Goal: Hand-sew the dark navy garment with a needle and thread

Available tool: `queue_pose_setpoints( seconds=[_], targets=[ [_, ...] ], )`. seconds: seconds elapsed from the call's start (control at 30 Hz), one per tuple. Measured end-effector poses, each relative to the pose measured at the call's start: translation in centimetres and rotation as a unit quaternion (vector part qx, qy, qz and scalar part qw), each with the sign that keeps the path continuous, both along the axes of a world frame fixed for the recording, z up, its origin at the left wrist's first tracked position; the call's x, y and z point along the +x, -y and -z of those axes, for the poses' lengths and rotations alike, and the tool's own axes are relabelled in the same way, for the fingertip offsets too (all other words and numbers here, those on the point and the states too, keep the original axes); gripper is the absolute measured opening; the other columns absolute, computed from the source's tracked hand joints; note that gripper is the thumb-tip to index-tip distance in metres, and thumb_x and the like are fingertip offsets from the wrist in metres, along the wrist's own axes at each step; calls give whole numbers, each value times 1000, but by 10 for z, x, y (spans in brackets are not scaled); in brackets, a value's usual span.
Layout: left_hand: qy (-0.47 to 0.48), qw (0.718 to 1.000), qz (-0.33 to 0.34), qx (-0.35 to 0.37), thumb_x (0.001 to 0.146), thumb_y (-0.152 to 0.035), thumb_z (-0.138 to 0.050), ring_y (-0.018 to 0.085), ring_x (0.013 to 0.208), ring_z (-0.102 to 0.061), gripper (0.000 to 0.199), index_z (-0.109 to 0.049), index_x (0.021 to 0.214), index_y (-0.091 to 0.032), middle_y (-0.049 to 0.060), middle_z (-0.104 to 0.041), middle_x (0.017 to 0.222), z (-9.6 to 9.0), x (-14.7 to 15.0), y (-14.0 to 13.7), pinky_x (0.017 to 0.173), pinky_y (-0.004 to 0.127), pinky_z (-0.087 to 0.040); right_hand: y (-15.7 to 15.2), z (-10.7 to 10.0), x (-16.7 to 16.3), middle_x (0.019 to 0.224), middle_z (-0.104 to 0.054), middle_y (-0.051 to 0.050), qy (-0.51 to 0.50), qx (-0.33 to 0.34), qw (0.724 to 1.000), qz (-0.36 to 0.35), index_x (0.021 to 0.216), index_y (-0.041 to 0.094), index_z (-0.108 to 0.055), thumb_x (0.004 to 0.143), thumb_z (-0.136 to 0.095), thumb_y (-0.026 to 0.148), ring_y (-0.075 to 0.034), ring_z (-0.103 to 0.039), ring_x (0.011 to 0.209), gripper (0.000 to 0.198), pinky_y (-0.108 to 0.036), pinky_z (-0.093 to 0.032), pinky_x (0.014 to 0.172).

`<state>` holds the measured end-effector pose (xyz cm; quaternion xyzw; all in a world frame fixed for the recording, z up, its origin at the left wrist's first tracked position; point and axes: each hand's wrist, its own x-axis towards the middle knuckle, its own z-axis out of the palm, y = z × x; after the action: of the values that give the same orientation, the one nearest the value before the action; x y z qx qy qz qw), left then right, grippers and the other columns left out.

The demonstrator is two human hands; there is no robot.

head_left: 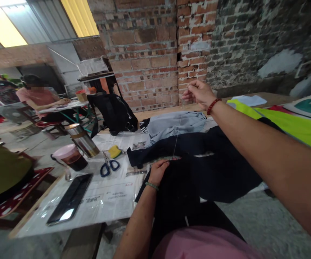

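Note:
A dark navy garment [222,172] lies over the table edge and across my lap. My left hand [158,170], with a green bead bracelet, pinches the edge of the black cloth. Raised above the table, my right hand [197,94] has its fingertips pinched together and wears a red bracelet. A thin pale thread [177,133] runs taut from those fingertips down to the cloth beside my left hand. Whether a needle is between the right fingers is too small to make out. Behind the navy garment lies a light blue-grey garment [177,124].
On the left of the table are a phone [70,199], a lidded cup [73,158], a steel tumbler [84,141], scissors [109,167] and a yellow pincushion-like piece [114,151]. A black backpack [113,113] stands behind. An iron [310,108] and neon-yellow cloth [287,126] lie right. People sit at left.

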<state>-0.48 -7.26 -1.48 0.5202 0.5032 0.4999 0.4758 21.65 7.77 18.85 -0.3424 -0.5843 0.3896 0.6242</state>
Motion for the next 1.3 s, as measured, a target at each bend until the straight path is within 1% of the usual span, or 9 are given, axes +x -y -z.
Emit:
queue_pose_setpoints(
  seconds=[0.3,0.43,0.5,0.57,0.63,0.7,0.8,0.93,1.3],
  targets=[
    [-15,1000,6,-8,62,-30,-62,9,49,-47,15,-67,63,-16,-3,-57,52,0,1,0,48,21,-36,-18,-5,16,65,-53,4,13,176,978,109,81,21,-44,84,-40,24,-7,-58,59,6,-22,-50,57],
    [-23,1000,-7,-9,61,-30,-62,10,50,-47,15,-66,61,-16,-3,-56,52,-3,2,1,48,21,-36,-15,8,17,67,-53,3,46,233,955,176,81,20,-46,83,-39,28,-9,-57,65,11,-26,-49,66],
    [-23,1000,-17,-6,60,-30,-63,10,51,-48,14,-67,62,-16,-2,-58,54,-4,3,1,50,21,-38,-3,21,12,67,-54,3,87,227,953,180,83,20,-49,83,-39,29,-9,-57,65,14,-25,-48,65],
    [-17,1000,-22,-7,59,-29,-64,10,52,-49,14,-68,64,-17,-2,-59,56,-3,4,1,51,22,-38,16,40,3,64,-54,3,157,178,963,127,85,19,-51,82,-39,28,-9,-55,57,15,-22,-46,58],
    [-3,1000,-26,-11,58,-27,-65,10,53,-49,13,-68,67,-17,-2,-60,58,-3,4,1,52,22,-39,39,65,-9,63,-56,3,272,108,956,17,90,19,-54,82,-40,26,-7,-50,44,18,-20,-42,48],
    [8,999,-29,-12,56,-24,-66,9,52,-49,13,-68,67,-18,-3,-60,58,-2,4,0,52,21,-38,59,92,-23,63,-57,2,380,92,919,-50,89,18,-58,81,-41,24,-7,-49,42,20,-20,-40,48],
    [13,999,-39,-11,55,-22,-67,9,50,-47,11,-67,64,-17,-4,-58,55,-2,3,0,51,21,-36,75,128,-41,75,-62,-3,494,129,853,-107,83,16,-63,77,-44,12,-11,-56,64,21,-21,-41,63],
    [18,998,-50,-14,54,-21,-65,8,49,-45,10,-66,63,-17,-5,-56,53,-3,2,0,50,21,-34,77,155,-54,86,-61,-8,579,134,792,-139,85,15,-66,74,-43,5,-15,-56,76,27,-23,-40,67],
    [21,999,-27,-11,57,-23,-65,7,49,-44,8,-65,60,-16,-5,-54,50,-4,4,0,50,20,-33,87,173,-45,81,-59,-5,527,128,816,-202,93,19,-66,76,-42,7,-11,-56,74,32,-21,-42,70]
  ],
)
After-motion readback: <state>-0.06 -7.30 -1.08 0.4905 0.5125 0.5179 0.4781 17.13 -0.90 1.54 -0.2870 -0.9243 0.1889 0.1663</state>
